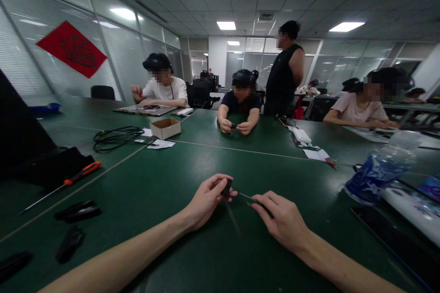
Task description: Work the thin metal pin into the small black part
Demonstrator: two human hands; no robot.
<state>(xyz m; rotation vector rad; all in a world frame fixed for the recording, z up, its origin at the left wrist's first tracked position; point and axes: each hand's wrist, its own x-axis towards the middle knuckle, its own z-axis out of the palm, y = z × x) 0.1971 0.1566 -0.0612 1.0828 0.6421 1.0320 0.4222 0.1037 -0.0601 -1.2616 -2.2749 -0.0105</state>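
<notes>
Left hand [206,201] and right hand [282,222] are working a small black plastic part [226,187] just above the dark green counter [154,201].
Left fingers are pinching its sides; it is probably light, rigid and easily dropped. Right fingers are pinching a thin dark metal tool [245,196]. Other people are sitting across this office.

One camera, on my head, faces forward and slightly down across the table [144,183]. My left hand [206,200] and right hand [283,223] sit close at 6 o'clock; people [240,105] far at 12.
</notes>
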